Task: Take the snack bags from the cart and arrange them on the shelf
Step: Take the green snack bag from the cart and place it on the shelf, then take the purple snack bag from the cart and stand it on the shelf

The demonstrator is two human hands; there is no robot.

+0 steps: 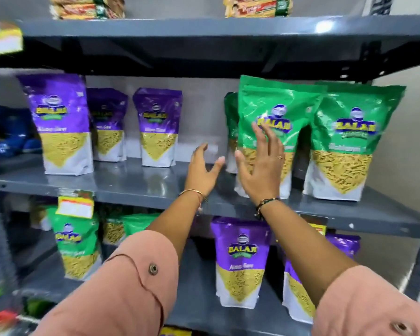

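On the middle shelf [155,187], right hand [260,166] lies spread against the green snack bag [274,112]; left hand [204,168] spread, empty. Pouch likely light, soft, slippery: hold both side edges.

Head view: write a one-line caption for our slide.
Both open hands, left hand and right hand, at a green snack bag on the shelf.

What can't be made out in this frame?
- Cart: outside the head view.
- Rear green bag: mostly hidden behind the front green bag.
- Right hand: contact with that bag unclear.
- Price tag: text blurred.
- Top-shelf packs: cut off by the upper edge.
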